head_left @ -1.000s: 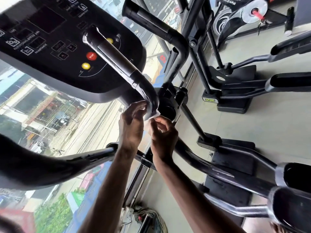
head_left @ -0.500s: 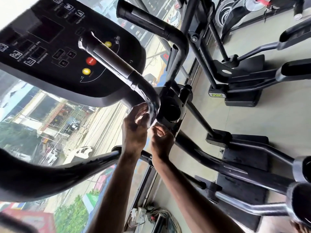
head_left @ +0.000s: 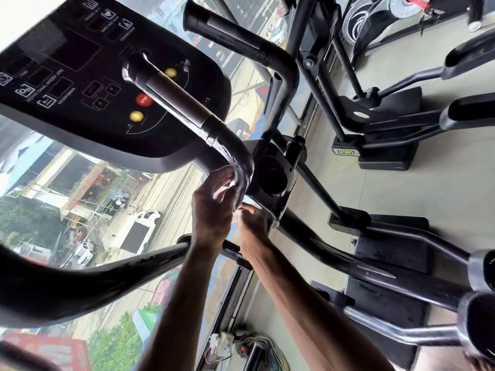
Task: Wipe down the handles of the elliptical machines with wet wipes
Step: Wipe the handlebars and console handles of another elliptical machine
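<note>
Left hand [head_left: 211, 207] moved onto handle [head_left: 184, 104] bend, grip wrapping it | right hand [head_left: 251, 223] grip: cannot tell | open floor [head_left: 401, 194] rightward

1. This is a gym: a black console [head_left: 107, 84] with a red STOP button [head_left: 144, 99] is near.
2. Another elliptical machine [head_left: 375, 135] stands far right.
3. At left, a window [head_left: 40, 162] shows a street [head_left: 174, 194].
</note>
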Action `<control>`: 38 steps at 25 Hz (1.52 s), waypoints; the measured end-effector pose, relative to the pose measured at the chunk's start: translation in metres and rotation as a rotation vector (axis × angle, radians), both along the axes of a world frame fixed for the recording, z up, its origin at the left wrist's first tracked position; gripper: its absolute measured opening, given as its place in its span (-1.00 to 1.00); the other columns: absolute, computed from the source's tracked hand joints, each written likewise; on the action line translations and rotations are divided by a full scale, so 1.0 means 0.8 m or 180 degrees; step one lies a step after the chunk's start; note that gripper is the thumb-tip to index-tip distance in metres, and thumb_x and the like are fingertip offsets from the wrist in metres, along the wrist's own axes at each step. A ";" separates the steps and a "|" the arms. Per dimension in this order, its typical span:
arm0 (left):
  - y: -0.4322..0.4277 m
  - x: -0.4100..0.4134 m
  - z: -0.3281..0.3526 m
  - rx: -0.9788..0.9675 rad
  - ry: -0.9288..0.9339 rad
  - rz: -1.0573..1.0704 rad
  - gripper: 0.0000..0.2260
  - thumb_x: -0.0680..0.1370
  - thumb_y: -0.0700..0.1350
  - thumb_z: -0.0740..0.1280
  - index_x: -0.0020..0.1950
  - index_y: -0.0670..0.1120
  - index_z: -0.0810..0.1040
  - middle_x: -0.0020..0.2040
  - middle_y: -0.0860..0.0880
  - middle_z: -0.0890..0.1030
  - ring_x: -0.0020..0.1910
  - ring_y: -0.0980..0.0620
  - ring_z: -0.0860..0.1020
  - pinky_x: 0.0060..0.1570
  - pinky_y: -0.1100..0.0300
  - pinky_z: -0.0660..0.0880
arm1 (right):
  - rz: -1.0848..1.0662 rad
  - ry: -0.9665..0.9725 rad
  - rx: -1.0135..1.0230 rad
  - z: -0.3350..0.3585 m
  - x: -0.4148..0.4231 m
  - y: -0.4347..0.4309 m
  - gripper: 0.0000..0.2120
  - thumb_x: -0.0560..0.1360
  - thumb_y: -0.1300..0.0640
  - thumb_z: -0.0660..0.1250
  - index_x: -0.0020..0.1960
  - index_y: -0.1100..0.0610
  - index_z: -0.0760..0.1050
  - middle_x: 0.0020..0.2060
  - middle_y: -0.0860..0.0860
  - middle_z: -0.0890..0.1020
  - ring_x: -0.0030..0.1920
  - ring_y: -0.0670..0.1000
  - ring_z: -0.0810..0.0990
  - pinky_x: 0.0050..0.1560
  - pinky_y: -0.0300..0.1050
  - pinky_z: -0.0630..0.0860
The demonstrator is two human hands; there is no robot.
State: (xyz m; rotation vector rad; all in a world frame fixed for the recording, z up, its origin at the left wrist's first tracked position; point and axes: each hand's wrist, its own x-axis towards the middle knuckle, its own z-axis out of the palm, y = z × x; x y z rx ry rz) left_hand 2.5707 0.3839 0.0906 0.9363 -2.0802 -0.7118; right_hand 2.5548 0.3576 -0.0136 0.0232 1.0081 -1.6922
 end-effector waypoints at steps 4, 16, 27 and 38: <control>-0.003 0.002 0.000 0.0028 -0.0043 0.0094 -0.53 0.53 -0.47 0.37 0.07 0.15 0.59 0.06 0.13 0.67 0.07 0.31 0.63 0.08 0.43 0.50 | -0.0470 0.0308 0.0111 -0.004 0.015 0.012 -0.75 0.54 0.30 0.33 0.13 0.12 0.70 0.05 0.04 0.74 0.09 -0.02 0.70 0.17 -0.11 0.64; 0.023 -0.008 0.013 0.0746 0.0473 0.0385 -0.85 0.62 -0.29 0.35 0.12 -0.11 0.66 0.04 -0.03 0.71 -0.01 0.23 0.67 -0.14 0.44 0.53 | -0.1718 0.1108 -0.0964 0.049 -0.038 0.091 -0.82 0.53 0.22 0.51 0.04 -0.03 0.74 0.02 0.03 0.71 0.08 0.04 0.70 0.07 -0.06 0.64; 0.038 -0.027 0.032 0.0701 0.1428 0.0355 -0.75 0.63 -0.27 0.25 0.09 -0.06 0.70 0.05 -0.08 0.73 0.10 -0.06 0.68 0.15 0.08 0.57 | -0.2162 0.4450 -0.1692 0.104 -0.107 0.096 -0.74 0.54 0.37 0.46 0.22 0.27 0.68 0.11 0.10 0.63 0.05 0.14 0.68 -0.02 0.08 0.66; 0.052 -0.045 0.042 0.1168 0.1786 0.0514 -0.75 0.71 -0.12 0.17 0.07 -0.16 0.63 0.02 -0.08 0.70 0.03 0.01 0.66 0.13 0.00 0.51 | -0.1218 0.5857 -0.2091 0.160 -0.172 0.096 -0.87 0.48 0.29 0.47 0.01 0.15 0.72 0.00 0.00 0.65 -0.02 0.01 0.61 0.06 -0.16 0.56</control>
